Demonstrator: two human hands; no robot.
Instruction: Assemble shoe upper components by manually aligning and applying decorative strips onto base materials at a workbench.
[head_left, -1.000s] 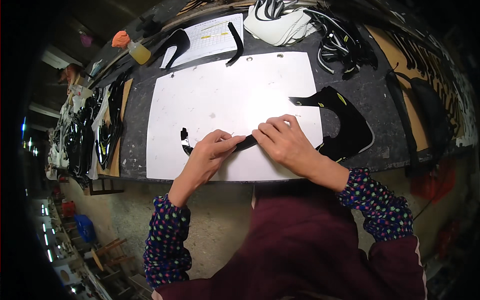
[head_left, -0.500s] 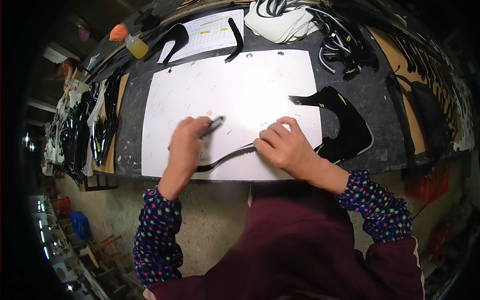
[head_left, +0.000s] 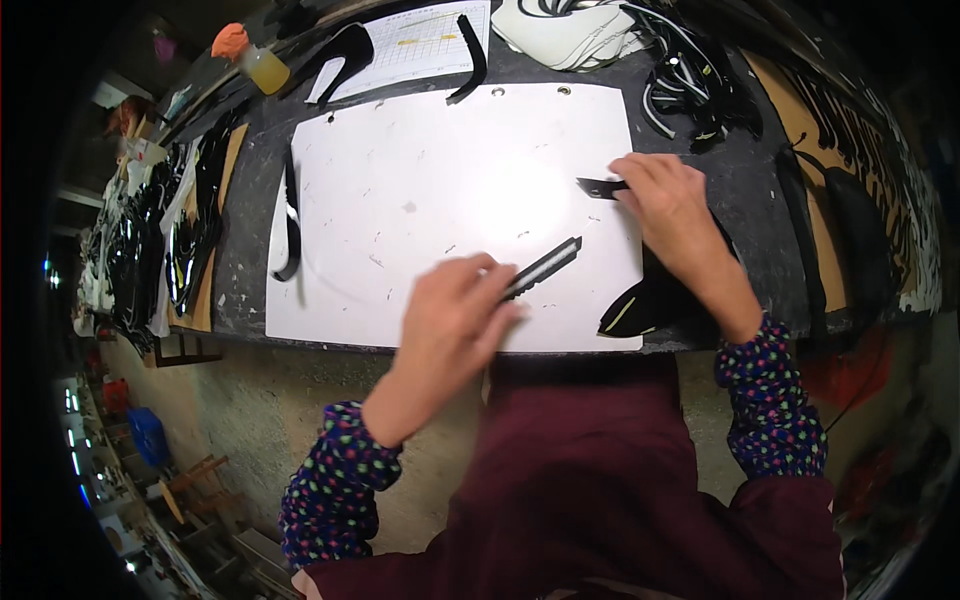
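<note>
My left hand (head_left: 455, 315), slightly blurred, is closed on a slim black tool with a pale central strip and slanted tip, which looks like a utility knife (head_left: 550, 264). It hovers over the lower middle of a white board (head_left: 400, 180). At the board's right edge my right hand (head_left: 665, 200) pinches one end of a curved black panel (head_left: 650, 300) between thumb and fingers. That panel has a thin yellow-green line and lies partly hidden beneath my forearm. A narrow curved black strip (head_left: 291, 225) with a pale patch rests along the board's left edge.
Two black curved pieces, one of them a bent strip (head_left: 470, 60), lie across a printed sheet (head_left: 410, 55) at the back. Beyond the board are stacked white pieces (head_left: 570, 40) and a black bundle (head_left: 695, 85). A yellow bottle (head_left: 268, 72) stands back left. Glossy black parts (head_left: 190, 230) lie left.
The black strip has gone from between my hands to the board's left edge. My right hand has moved up and right onto the panel's end; my left hand, with the tool, has shifted right.
</note>
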